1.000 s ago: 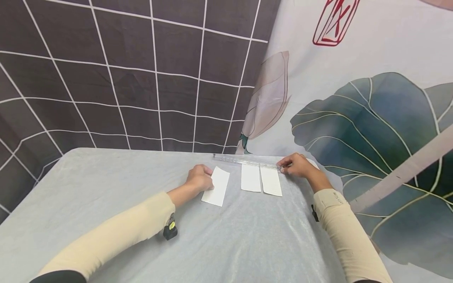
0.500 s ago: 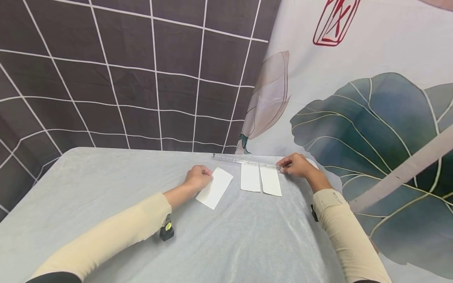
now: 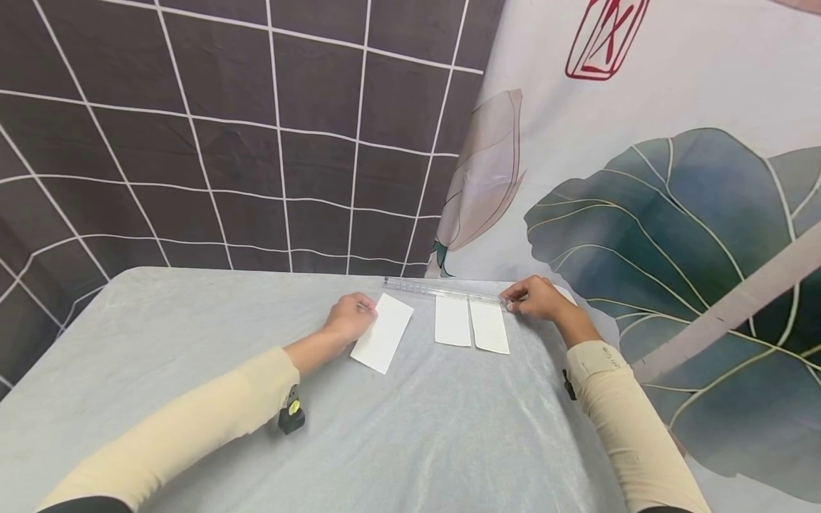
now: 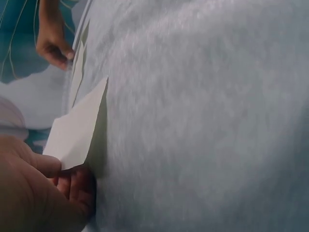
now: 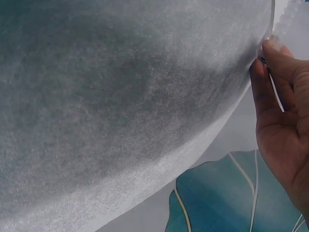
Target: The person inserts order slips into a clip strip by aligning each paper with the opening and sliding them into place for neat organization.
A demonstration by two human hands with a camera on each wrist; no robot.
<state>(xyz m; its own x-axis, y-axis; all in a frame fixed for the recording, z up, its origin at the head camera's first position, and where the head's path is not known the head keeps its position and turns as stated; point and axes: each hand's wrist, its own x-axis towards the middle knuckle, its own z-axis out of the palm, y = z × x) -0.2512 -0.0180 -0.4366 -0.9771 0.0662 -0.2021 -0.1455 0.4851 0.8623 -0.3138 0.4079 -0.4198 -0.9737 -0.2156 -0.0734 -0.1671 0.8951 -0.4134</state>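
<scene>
My left hand [image 3: 351,315] pinches the left edge of a white paper slip [image 3: 383,335]; in the left wrist view the thumb lies on top and the slip [image 4: 77,133] tilts up off the cloth. To its right, a clear plastic ruler [image 3: 436,289] lies across the top ends of two more white slips, a left one [image 3: 452,322] and a right one [image 3: 489,328]. My right hand [image 3: 537,298] pinches the ruler's right end, thumb and fingertips together there in the right wrist view, where the hand [image 5: 285,106] is seen from its palm side.
A pale grey cloth [image 3: 410,434] covers the table, its far edge just behind the ruler. A dark gridded curtain [image 3: 224,157] hangs behind on the left, and a white leaf-printed curtain [image 3: 641,235] stands close on the right.
My left hand has drawn back leftward with its paper slip, turning it and then shifting it slightly away from me. My right hand, the ruler and the other two slips have stayed put.
</scene>
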